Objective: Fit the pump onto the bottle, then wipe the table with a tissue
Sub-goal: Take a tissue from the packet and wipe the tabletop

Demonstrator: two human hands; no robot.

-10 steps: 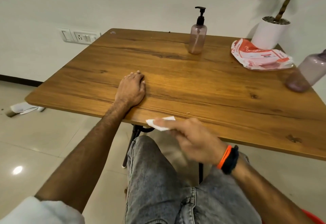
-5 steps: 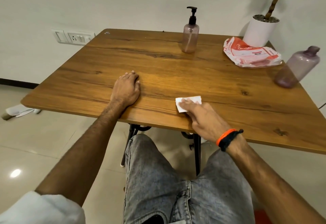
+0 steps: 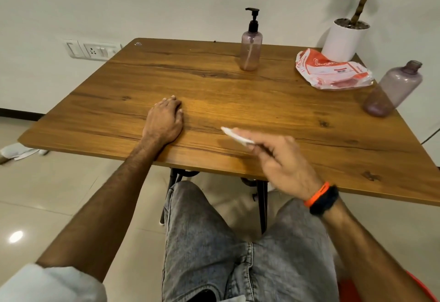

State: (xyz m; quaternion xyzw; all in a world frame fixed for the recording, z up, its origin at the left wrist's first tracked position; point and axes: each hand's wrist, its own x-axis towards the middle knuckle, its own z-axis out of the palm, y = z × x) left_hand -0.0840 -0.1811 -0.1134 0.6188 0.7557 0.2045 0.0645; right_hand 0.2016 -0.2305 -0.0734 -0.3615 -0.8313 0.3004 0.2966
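The pump sits on top of the small bottle, which stands upright at about 12 o'clock on the table, near the far edge. So the first job looks done, and the wiping job is the one going on.

The right hand is at about 5 o'clock, over the near edge of the table. Its fingers are pinched narrow on a small white tissue. The tissue looks lifted a little off the wood, with a faint shadow under it, but the picture is blurry there, so I cannot be sure.

The left hand lies at about 8 o'clock, palm down on the table, fingers loosely curled and holding nothing. It seems to be just resting.

A bigger bottle with no top stands at 3 o'clock, just beside a crinkly packet.

Next, I think the tissue needs to go flat on the wood and be pushed across it. The hand should press softly and steer clear of the bottles
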